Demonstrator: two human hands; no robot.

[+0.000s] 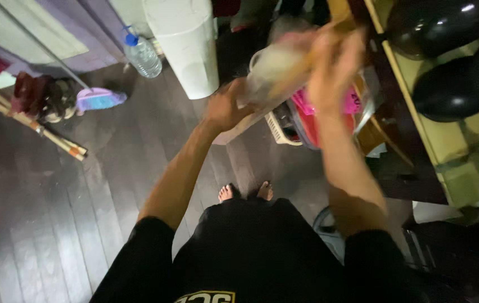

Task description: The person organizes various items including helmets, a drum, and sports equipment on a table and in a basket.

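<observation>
I stand barefoot on a dark wooden floor and look down. My left hand [225, 106] grips the lower end of a pale, translucent container [270, 70] held up in front of me. My right hand [332, 70] is raised at its upper side and closed around a thin wooden stick [295, 70] that lies across the container. Both hands and the container are blurred by motion, so what is inside it cannot be made out.
A pink basket [307, 109] and a white crate [279, 129] sit on the floor beyond my hands. Far ahead stand a white bin [186, 50] and a clear water bottle [141, 56]. A broom [99, 100] lies left. Two black pans [453, 84] rest on the right counter.
</observation>
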